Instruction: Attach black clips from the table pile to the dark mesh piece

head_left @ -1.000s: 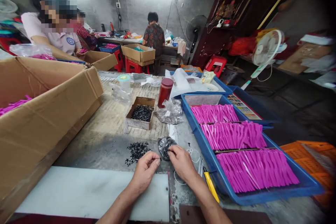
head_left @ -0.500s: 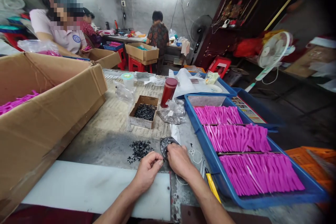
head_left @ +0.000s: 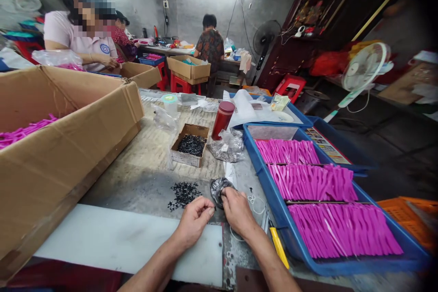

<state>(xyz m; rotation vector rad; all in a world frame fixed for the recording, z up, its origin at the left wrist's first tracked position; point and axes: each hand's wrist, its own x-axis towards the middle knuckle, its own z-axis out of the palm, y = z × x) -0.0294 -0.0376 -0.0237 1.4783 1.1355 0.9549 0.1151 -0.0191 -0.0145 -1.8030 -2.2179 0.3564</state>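
Observation:
My left hand [head_left: 195,220] is closed in a pinch over the front of the bench, with a tiny dark tip, apparently a small black piece, showing at its fingertips. Just behind it lies a loose heap of small black pieces [head_left: 185,195]. My right hand [head_left: 237,210] has its fingers curled together against the near side of a crumpled dark plastic bag [head_left: 219,188]; what the fingertips hold is hidden. Under my left wrist is a white board [head_left: 137,242]. White string [head_left: 252,199] and a yellow-handled tool [head_left: 278,247] lie right of my right hand.
A blue tray [head_left: 310,262] with rows of magenta strips stands at right. A large cardboard box [head_left: 78,146] fills the left. Farther back are a small box [head_left: 186,159] of black parts, a red canister [head_left: 222,121] and a clear bag [head_left: 227,148]. Several people sit beyond.
My right hand has drawn back slightly from the dark bag, uncovering more of it. The left hand keeps its pinch. The view has shifted a little, and the person at left has moved their hands.

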